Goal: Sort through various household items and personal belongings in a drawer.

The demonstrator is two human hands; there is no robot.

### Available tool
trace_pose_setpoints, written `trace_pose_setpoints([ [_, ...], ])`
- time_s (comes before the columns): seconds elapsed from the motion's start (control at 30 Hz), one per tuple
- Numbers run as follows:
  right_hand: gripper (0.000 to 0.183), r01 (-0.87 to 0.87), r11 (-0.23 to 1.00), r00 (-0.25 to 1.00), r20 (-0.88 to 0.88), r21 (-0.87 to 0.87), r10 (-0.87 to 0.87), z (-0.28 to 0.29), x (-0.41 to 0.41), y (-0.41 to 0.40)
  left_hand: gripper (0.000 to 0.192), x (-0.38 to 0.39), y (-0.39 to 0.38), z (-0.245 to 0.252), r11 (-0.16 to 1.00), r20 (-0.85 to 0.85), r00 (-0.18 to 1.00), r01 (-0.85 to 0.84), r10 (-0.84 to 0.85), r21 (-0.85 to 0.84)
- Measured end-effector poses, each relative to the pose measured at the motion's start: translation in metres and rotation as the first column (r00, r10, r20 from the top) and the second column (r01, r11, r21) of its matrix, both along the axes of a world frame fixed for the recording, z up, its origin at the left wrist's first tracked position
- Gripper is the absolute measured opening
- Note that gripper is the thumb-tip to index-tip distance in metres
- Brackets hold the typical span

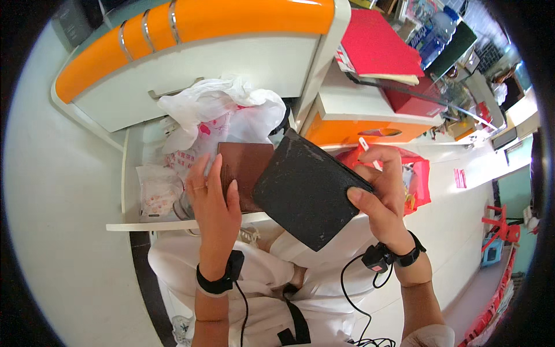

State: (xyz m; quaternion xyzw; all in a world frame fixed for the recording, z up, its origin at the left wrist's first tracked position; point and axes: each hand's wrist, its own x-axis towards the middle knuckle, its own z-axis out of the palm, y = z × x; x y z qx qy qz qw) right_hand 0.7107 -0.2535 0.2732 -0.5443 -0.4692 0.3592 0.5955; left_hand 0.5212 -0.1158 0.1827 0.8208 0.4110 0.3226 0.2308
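A worn black leather wallet [310,191] is pinched at its right corner between the thumb and fingers of my right hand [383,199]. My left hand [214,208] lies over the left edge of a brown leather wallet [247,167]; whether its fingers grip it I cannot tell. The brown wallet is above the front part of an open white drawer [173,224], partly behind the black one. White plastic bags [225,117] with red print fill the back of the drawer. A clear packet [158,191] with small printed shapes lies in its left part.
Above the drawer is a white drawer front [208,65] under an orange rounded edge. A red folder [381,43] and a plastic bottle [438,37] are on the glass-topped desk at upper right. A red bag [420,182] stands right of my right hand.
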Motion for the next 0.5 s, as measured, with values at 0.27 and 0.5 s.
trace_pose_setpoints([
  [0.27,0.043,-0.206,0.971,0.908,-0.395,-0.123,0.143,-0.009,0.020,-0.009,0.086,0.028,-0.054,0.057,0.776,-0.044,0.777,0.629,-0.628,0.049],
  [0.5,0.035,-0.103,0.988,0.895,-0.444,-0.112,0.043,-0.034,0.028,-0.024,0.096,0.043,-0.066,0.044,0.714,0.184,0.718,0.693,-0.671,-0.104],
])
